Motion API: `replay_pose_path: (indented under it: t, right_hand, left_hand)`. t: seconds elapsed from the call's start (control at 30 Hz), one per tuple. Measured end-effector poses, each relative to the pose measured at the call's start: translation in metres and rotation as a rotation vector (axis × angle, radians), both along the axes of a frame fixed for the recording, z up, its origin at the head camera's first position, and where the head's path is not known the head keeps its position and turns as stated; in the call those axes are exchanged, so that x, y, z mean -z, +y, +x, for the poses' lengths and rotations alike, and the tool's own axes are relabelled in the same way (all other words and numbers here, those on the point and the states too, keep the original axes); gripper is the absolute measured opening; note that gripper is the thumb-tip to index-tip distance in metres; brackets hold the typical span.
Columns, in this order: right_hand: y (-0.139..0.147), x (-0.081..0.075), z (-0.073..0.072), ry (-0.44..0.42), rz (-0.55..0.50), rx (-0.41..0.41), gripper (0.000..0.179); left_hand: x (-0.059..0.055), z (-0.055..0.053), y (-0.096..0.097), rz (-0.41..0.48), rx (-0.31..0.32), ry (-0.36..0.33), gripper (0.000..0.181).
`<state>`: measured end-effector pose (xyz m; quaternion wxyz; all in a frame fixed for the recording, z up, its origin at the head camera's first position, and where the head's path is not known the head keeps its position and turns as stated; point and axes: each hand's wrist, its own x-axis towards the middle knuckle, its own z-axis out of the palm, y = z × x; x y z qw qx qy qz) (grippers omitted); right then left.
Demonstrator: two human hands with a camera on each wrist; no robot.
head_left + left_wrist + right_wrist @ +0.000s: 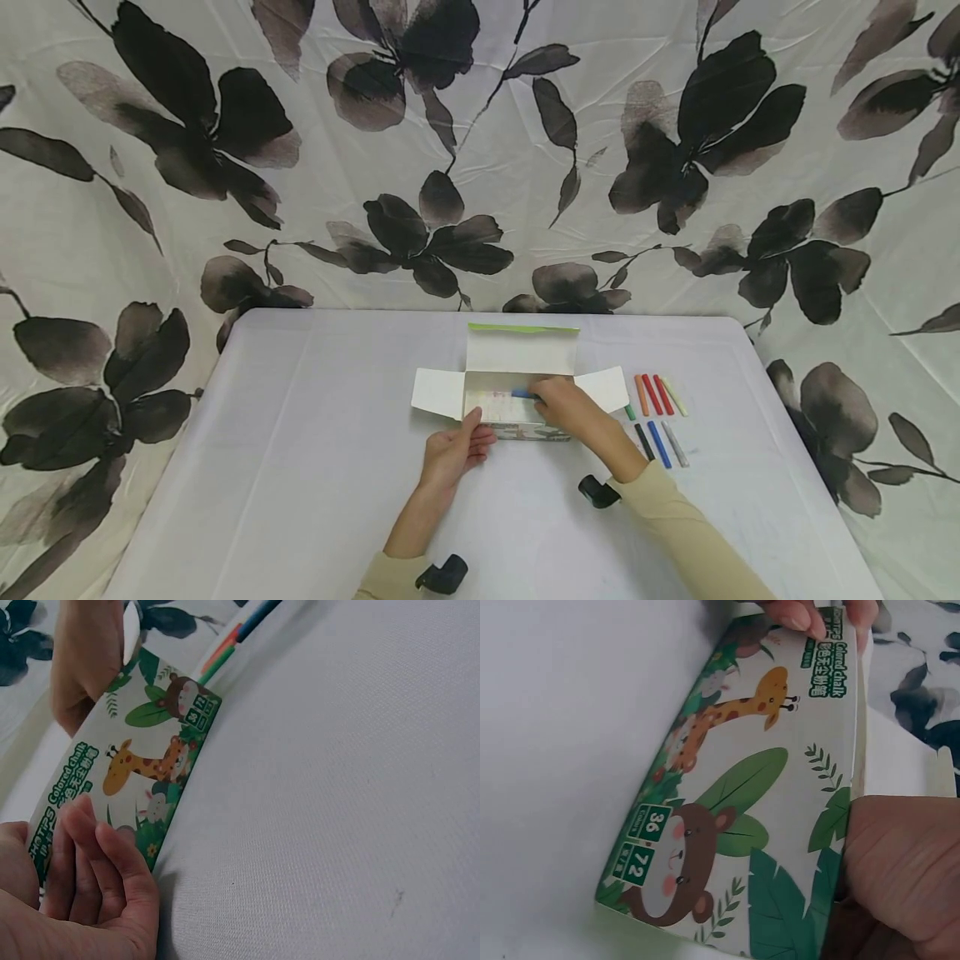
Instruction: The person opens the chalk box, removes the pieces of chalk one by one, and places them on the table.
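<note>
An open-topped chalk box (517, 432), printed with animals and leaves, stands on the table with its lid raised at the back and its side flaps spread. At its front left corner my left hand (450, 454) grips the wall, thumb at the rim and curled fingers against the printed front (112, 780). My right hand (566, 407) reaches over the right side into the box, pinching a blue chalk stick (522, 393) that points left above the contents. In the right wrist view, the front panel (727, 780) hides the right hand's fingertips.
To the right of the box lie two rows of colored sticks, among them an orange one (641, 395), a black one (644, 442), a blue one (659, 444) and a silver-grey one (675, 443). A floral cloth (525, 150) hangs behind the white table (315, 400).
</note>
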<state>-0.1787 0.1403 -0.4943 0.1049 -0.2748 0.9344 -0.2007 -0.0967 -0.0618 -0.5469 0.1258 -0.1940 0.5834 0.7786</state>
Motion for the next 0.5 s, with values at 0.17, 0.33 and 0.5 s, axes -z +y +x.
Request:
replay_pose_path:
  t: [0.17,0.33,0.5]
  right_hand:
    - [-0.0049,-0.0053,-0.0005,-0.023,0.044,0.005,0.019]
    - [-0.0077,-0.0039,-0.0040,-0.007,0.101,-0.019,0.015]
    - [-0.0104,0.0039,-0.0072,0.126,0.205,-0.084,0.009]
  left_hand:
    - [0.0016,-0.0013,-0.0009,0.001,0.005,-0.004,0.055]
    - [0.0035,-0.0023,-0.0007,-0.007,0.006,-0.016,0.054]
    - [0.0043,-0.0028,-0.0003,-0.015,0.004,-0.023,0.054]
